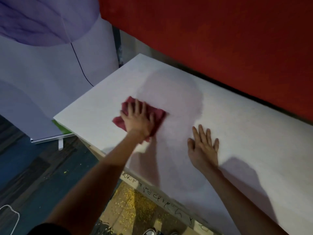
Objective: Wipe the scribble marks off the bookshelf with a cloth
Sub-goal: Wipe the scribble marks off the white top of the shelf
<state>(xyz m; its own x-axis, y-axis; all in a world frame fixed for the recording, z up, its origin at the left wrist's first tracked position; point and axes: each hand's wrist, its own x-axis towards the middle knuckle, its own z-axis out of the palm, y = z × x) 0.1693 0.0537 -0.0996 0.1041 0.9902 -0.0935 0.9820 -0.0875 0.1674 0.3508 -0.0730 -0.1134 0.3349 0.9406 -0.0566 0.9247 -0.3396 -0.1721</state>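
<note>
The white top of the bookshelf (237, 126) fills the middle and right of the head view. My left hand (137, 117) lies flat with spread fingers on a dark red cloth (158, 114), pressing it onto the top near its left end. My right hand (203, 145) rests flat on the bare white surface to the right of the cloth, fingers straight. Black scribble marks (157, 195) run along the shelf's front edge below my arms. The part of the cloth under my left palm is hidden.
A red wall (220, 39) stands right behind the shelf. At the left hangs a pale banner (42, 73) with a thin black cord (79, 65) and a metal base (50, 139). Yellow crumbs (133, 206) litter the floor below the shelf front. Shoe tips (149, 231) show at the bottom.
</note>
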